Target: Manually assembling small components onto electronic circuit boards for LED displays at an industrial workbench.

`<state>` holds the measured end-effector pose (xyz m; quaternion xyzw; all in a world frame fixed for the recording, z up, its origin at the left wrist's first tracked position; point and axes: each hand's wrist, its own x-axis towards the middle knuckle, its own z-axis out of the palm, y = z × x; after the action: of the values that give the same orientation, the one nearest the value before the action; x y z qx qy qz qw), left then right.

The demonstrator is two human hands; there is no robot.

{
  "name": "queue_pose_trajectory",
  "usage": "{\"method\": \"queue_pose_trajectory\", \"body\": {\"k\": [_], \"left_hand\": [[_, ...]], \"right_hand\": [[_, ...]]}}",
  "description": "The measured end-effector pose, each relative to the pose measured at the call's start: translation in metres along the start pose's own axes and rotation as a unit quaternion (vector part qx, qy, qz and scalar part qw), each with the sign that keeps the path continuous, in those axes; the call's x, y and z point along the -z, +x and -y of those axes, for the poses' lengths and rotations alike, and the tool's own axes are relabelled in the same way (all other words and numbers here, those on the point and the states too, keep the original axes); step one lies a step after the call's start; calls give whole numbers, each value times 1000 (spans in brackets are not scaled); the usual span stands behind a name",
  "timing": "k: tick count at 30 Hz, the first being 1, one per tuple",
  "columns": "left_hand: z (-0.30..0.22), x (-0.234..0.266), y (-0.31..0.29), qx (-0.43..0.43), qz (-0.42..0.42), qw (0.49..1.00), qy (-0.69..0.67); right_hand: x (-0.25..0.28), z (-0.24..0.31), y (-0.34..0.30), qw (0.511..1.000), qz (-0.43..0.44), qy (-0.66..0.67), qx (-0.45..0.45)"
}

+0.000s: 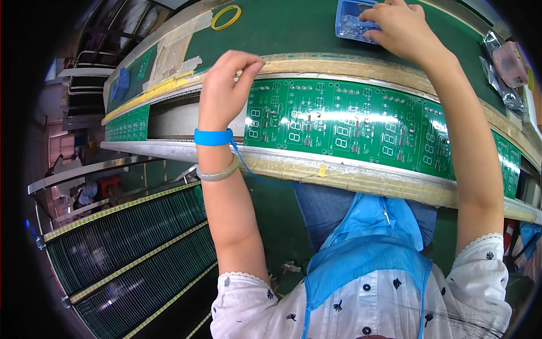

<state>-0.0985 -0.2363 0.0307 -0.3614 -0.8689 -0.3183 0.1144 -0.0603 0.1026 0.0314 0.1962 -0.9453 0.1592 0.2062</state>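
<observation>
A long panel of green circuit boards [353, 121] lies in the rail across the bench in front of me, with white digit outlines and small parts along it. Over its left end, my left hand [226, 85] is closed, thumb against the curled fingers; whatever is between them, if anything, is too small to make out. That wrist wears a blue strap [213, 137] with a cord, and a pale bangle [219, 171]. At the far side, my right hand [398, 28] reaches over a blue bin [340, 22] of small clear components [357, 29], thumb and index finger apart among them.
A yellow ring [226, 17] lies on the green mat at the back. Another green board [127, 124] sits in the rail at far left, near a small blue bin [119, 85]. Racks of stacked boards [130, 237] stand lower left. Plastic bags [499, 73] lie far right.
</observation>
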Motion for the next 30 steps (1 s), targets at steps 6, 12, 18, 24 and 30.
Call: {"method": "queue_pose_trajectory", "body": {"k": [6, 12, 18, 24, 30], "left_hand": [[-46, -32, 56, -72, -45, 996, -38], [-56, -98, 102, -105, -35, 992, 63], [-66, -135, 123, -59, 35, 962, 266], [-75, -135, 123, 48, -75, 996, -5], [-107, -103, 108, 206, 5, 865, -458]], "right_hand": [[-14, -16, 0, 981, -123, 59, 136], [-14, -9, 11, 988, 71, -102, -88], [-5, -19, 2, 990, 32, -110, -76], [-11, -34, -2, 945, -116, 240, -192], [-6, -6, 0, 811, -185, 510, -220]]}}
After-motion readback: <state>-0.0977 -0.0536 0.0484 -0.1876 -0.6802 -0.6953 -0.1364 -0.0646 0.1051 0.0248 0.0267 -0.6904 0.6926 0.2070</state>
